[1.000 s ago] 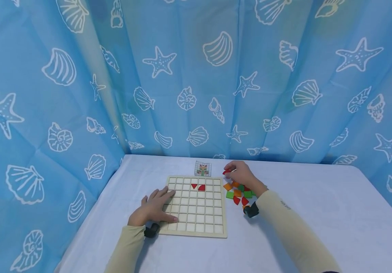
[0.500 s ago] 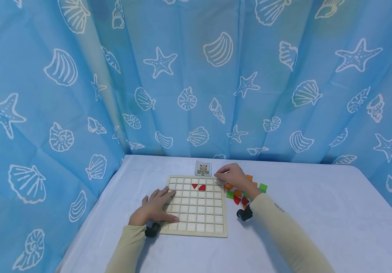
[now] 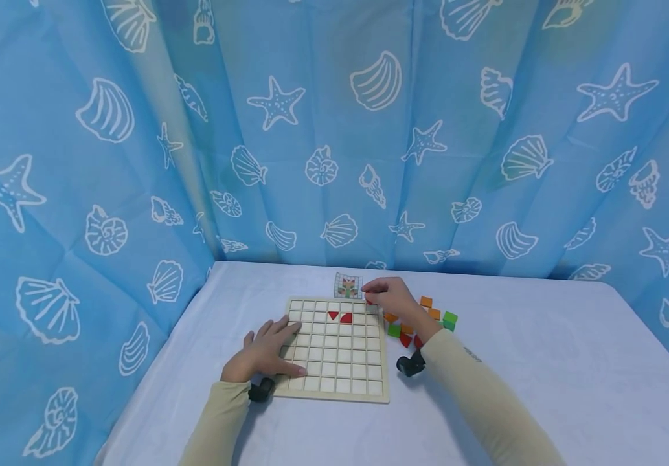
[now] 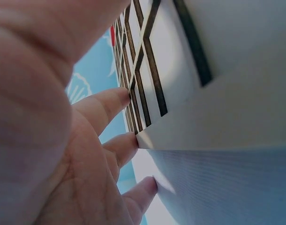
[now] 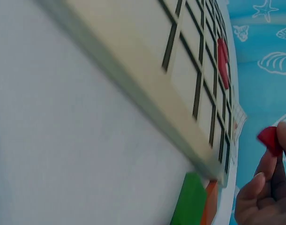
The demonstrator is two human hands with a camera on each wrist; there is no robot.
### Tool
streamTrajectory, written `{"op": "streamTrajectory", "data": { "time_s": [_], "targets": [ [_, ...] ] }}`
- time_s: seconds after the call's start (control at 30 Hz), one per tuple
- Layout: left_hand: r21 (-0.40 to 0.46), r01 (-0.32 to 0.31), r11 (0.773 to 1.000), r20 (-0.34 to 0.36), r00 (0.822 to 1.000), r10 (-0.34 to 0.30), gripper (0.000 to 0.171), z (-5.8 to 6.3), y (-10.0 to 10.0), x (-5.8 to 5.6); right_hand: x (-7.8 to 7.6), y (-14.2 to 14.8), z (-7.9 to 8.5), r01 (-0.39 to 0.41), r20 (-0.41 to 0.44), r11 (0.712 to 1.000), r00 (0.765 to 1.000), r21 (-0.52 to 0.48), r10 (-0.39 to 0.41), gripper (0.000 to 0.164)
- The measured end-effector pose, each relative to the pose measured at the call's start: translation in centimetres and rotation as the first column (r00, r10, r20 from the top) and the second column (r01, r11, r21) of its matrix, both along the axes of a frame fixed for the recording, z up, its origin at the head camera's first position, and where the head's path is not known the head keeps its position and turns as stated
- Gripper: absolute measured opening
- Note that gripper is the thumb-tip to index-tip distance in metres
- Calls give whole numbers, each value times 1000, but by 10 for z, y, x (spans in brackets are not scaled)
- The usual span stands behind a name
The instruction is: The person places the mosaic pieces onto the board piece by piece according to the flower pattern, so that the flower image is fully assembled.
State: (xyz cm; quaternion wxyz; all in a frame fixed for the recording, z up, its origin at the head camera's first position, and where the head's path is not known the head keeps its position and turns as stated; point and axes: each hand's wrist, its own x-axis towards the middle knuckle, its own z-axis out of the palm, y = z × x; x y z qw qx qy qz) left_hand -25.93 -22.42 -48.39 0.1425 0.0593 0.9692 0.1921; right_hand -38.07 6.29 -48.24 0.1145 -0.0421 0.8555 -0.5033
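Observation:
A pale wooden grid board [image 3: 342, 372] lies on the table. My left hand [image 3: 267, 351] rests with fingers spread on its left edge; in the left wrist view the fingertips [image 4: 126, 145] are at the rim. My right hand [image 3: 397, 301] is over the board's far right corner, pinching a red tile [image 5: 270, 139] between thumb and fingers. One edge of this tile looks curved. In the grid's second row sit a red triangle tile [image 3: 333, 315] and, beside it, a red tile with a rounded corner [image 3: 346, 318].
Right of the board lies a loose group of tiles: orange [image 3: 425, 301], green [image 3: 451, 317] and red [image 3: 418, 340], partly hidden under the right forearm. A small pattern card [image 3: 346, 285] with a coloured grid drawing is behind the board. A blue shell-print curtain [image 3: 369, 162] hangs behind the white table.
My right hand has moved left from the loose tiles to the board's far right corner, carrying the red tile. The left hand and the board tiles stay where they were.

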Motion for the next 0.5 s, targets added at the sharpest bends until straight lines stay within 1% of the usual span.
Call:
{"op": "streamTrajectory", "data": {
  "time_s": [0.07, 0.17, 0.23, 0.3, 0.4, 0.5],
  "targets": [
    [4, 2, 1000, 2, 1000, -2, 103, 0, 0, 0, 1, -3, 1, 3, 3, 1000, 1000, -10, -3, 23],
    [3, 5, 1000, 2, 1000, -5, 103, 0, -1, 0, 3, -9, 1, 13, 22, 998, 1000, -57, -12, 21],
    [0, 7, 1000, 1, 1000, -7, 103, 0, -1, -1, 4, -14, 0, 14, 48, 994, 999, -110, -8, 21],
    [-2, 6, 1000, 1, 1000, -6, 103, -1, -1, -1, 4, -17, 1, 15, 85, 983, 996, -185, 1, 23],
    [-3, 4, 1000, -1, 1000, -4, 103, -1, -1, -1, 5, -21, 1, -16, 127, 961, 991, -276, 53, 31],
    [-3, 1, 1000, 1, 1000, -1, 103, -1, 0, 0, 6, -23, 0, -73, 138, 950, 983, -304, 120, 38]
  ]
}}
